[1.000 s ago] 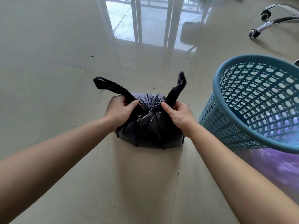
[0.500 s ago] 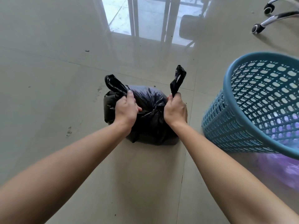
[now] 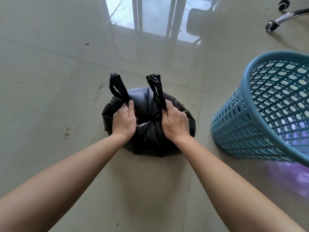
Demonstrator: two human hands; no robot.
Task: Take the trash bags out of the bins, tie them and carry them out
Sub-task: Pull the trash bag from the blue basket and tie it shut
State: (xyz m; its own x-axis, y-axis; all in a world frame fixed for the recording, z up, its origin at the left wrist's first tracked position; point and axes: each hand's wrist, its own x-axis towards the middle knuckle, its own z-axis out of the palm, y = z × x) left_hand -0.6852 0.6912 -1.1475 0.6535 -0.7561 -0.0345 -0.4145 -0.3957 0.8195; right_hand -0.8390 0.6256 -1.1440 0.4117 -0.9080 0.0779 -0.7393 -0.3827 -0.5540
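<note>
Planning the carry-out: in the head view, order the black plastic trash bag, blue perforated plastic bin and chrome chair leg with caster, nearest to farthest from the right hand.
1. Black plastic trash bag: in the grip of the right hand.
2. Blue perforated plastic bin: on its right.
3. Chrome chair leg with caster: far upper right.

The bag [image 3: 148, 131] at centre was glossy black; the bin [image 3: 260, 118] at right was blue, pierced all over with rows of small apple-shaped holes; a purple blur showed at lower right; the floor [image 3: 50, 81] was pale grey-beige tile; the caster [image 3: 270, 28] at upper right was black, on a chrome leg.
</note>
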